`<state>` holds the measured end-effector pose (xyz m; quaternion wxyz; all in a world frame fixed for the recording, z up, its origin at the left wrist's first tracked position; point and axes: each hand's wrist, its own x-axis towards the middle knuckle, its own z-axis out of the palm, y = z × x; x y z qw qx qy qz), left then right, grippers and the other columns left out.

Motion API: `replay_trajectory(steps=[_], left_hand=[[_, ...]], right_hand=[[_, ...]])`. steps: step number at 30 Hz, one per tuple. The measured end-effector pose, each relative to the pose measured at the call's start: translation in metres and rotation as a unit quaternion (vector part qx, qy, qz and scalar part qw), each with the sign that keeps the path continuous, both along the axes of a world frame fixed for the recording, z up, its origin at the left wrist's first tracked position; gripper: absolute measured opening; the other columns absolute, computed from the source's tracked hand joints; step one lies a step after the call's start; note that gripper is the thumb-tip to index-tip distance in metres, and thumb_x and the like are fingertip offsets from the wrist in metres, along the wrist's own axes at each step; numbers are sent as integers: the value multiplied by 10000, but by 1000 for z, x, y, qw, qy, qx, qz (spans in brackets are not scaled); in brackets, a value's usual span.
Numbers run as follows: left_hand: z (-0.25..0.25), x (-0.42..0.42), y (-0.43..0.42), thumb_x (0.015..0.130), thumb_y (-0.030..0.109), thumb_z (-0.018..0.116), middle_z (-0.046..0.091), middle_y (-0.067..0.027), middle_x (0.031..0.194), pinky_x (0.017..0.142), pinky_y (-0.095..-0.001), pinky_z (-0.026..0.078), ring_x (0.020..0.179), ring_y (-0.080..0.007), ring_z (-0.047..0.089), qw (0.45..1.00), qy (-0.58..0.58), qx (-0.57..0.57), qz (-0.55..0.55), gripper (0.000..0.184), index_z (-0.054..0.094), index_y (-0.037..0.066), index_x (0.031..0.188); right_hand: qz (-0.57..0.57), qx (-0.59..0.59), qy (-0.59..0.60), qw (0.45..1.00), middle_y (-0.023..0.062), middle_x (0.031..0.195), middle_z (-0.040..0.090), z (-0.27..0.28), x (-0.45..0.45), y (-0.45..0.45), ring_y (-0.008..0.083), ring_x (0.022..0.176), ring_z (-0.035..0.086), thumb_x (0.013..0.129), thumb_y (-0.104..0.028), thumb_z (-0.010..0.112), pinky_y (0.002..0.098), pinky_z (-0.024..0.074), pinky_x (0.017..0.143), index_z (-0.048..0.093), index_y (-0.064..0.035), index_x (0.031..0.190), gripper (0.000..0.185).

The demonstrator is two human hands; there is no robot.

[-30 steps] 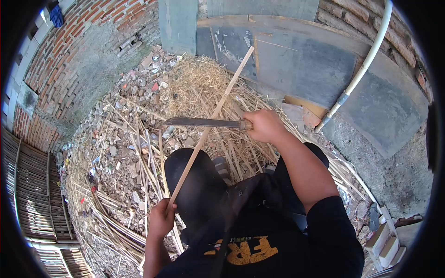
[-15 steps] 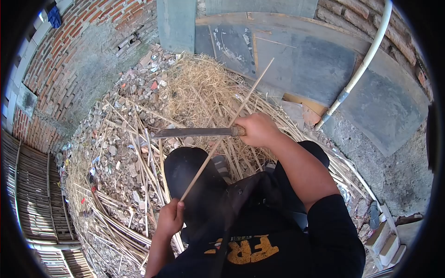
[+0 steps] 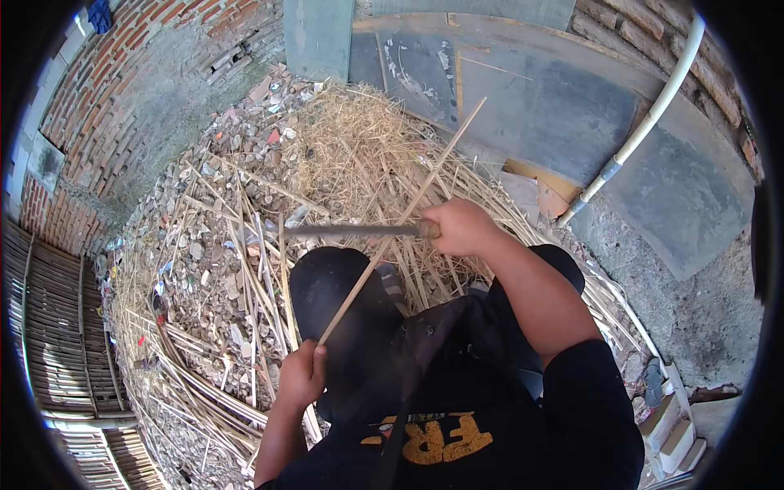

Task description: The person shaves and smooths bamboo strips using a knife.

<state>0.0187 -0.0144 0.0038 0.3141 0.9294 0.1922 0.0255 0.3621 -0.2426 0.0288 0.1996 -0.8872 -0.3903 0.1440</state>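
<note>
My left hand (image 3: 303, 374) is closed round the lower end of a thin pale bamboo strip (image 3: 356, 288), which slants up and away to the right over my knee. My right hand (image 3: 459, 227) grips the short handle of a machete (image 3: 347, 231). Its long dark blade points left and crosses the strip close to the handle. Blade and strip appear to touch there. Dry straw-like shavings (image 3: 351, 131) lie on the ground beyond the blade.
Loose bamboo strips (image 3: 208, 400) lie over rubble (image 3: 196, 249) to my left. Grey boards (image 3: 563, 114) lean against the brick wall ahead. A white pipe (image 3: 645, 122) stands at the right. A slatted bamboo panel (image 3: 57, 327) is at far left.
The machete blade has turned, showing a narrower, slightly blurred face. Its handle has shifted a little right. My left hand has dropped slightly along with the strip's near end.
</note>
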Motion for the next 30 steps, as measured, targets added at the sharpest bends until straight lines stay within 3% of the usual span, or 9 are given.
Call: replay_trajectory(steps=[2, 5, 6, 13, 16, 20, 24, 27, 30], left_hand=[[-1, 0, -1, 1091, 268, 515, 594, -264, 673, 610, -560, 466, 690, -517, 624, 1000, 10, 1, 9, 340, 542, 17, 864], [3, 1, 3, 1096, 284, 502, 605, -265, 683, 619, -554, 473, 707, -516, 632, 1000, 19, 16, -3, 357, 558, 18, 866], [5, 3, 5, 1099, 292, 496, 614, -264, 692, 627, -551, 479, 716, -513, 638, 1000, 16, 3, -6, 365, 568, 17, 870], [-2, 4, 3, 1115, 335, 452, 661, -234, 734, 668, -509, 518, 741, -470, 681, 999, 7, -46, 11, 426, 608, 5, 895], [-3, 3, 0, 1118, 334, 447, 660, -227, 728, 668, -499, 522, 732, -457, 685, 999, 6, -32, 22, 430, 607, 4, 893], [3, 5, 1, 1111, 305, 467, 660, -230, 730, 658, -505, 517, 729, -467, 678, 999, 1, -21, 24, 398, 602, 6, 886], [5, 6, -2, 1101, 286, 486, 654, -245, 726, 648, -528, 508, 728, -485, 669, 1000, -11, -16, 16, 371, 592, 11, 876], [0, 6, -2, 1095, 278, 497, 640, -261, 719, 647, -551, 496, 732, -497, 660, 999, 14, 0, 32, 356, 587, 16, 871], [13, 8, -2, 1090, 270, 506, 632, -270, 717, 648, -564, 489, 740, -506, 653, 997, 40, 62, 23, 341, 588, 18, 876]], right_hand=[[-103, 62, 91, 989, 201, 1001, 741, -24, 38, -10, 402, 928, 711, 804, -195, 696, 512, 567, 836, 709, -83, 1063, 283], [-118, 42, -5, 992, 190, 1022, 744, -44, 68, -19, 404, 939, 709, 806, -198, 692, 505, 567, 845, 707, -81, 1068, 287], [-124, 65, -26, 990, 185, 995, 742, -26, 47, -18, 404, 942, 708, 803, -191, 696, 507, 567, 842, 712, -89, 1062, 279], [40, 24, -55, 997, 184, 834, 714, -4, -3, -6, 406, 835, 700, 764, -192, 739, 502, 553, 751, 711, -107, 997, 250], [-5, 72, 50, 996, 188, 833, 712, -30, 27, -6, 406, 827, 698, 752, -177, 729, 495, 555, 748, 718, -113, 1007, 263], [-22, 96, -15, 995, 180, 852, 721, -17, 2, 7, 407, 831, 701, 762, -160, 705, 496, 555, 742, 730, -120, 1027, 270], [67, -35, -83, 994, 156, 915, 750, 5, -22, 17, 393, 900, 723, 826, -185, 676, 515, 569, 810, 725, -97, 1038, 235], [-101, 76, 10, 992, 170, 919, 750, -23, 22, 9, 390, 911, 723, 823, -181, 678, 512, 572, 830, 725, -86, 1034, 236], [-159, 109, -10, 981, 177, 932, 747, -35, 63, -11, 395, 915, 718, 820, -186, 682, 512, 571, 840, 725, -102, 1017, 219]])
